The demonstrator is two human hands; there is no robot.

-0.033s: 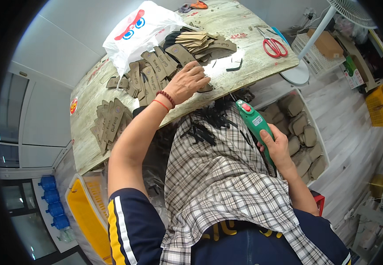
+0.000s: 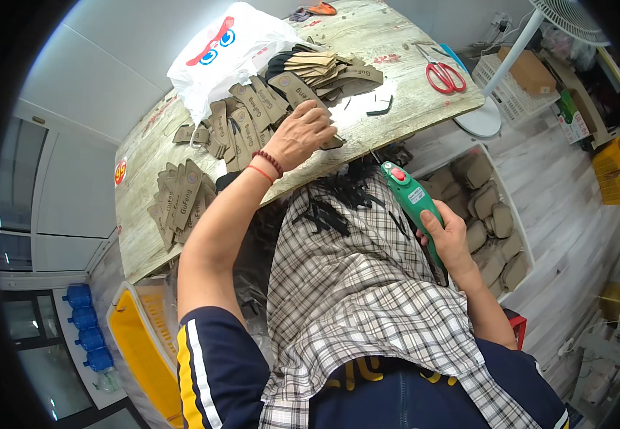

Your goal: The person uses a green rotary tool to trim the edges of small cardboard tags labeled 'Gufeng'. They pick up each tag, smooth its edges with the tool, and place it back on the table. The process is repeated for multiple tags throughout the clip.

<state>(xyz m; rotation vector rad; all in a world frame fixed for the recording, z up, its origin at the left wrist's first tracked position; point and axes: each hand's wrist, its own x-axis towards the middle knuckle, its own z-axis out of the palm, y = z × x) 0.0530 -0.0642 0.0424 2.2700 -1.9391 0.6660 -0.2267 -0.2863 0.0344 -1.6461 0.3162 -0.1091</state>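
Observation:
My left hand (image 2: pixel 301 134) rests at the table's near edge, its fingers bent over a khaki fabric piece (image 2: pixel 333 142) with a dark border. The hand covers much of that piece. Around it lie more printed khaki pieces (image 2: pixel 251 107), overlapping in a heap, and a fanned stack (image 2: pixel 317 66) behind them. In my right hand (image 2: pixel 447 239) is a green handheld power tool (image 2: pixel 411 196) with a red button, held beyond the table edge beside my lap. Its thin metal tip points up toward the table's underside.
Red-handled scissors (image 2: pixel 444 77) and a black scrap (image 2: pixel 380 109) lie on the table (image 2: pixel 410 107). A white plastic bag (image 2: pixel 235 50) stands behind the heap. Another khaki stack (image 2: pixel 185 193) sits at left. Black trimmings (image 2: pixel 328 214) cover my checked apron. A bin (image 2: pixel 528 247) of khaki pieces stands right.
My left hand has shifted very slightly to the left over the fabric. The right hand and the green tool stay where they were.

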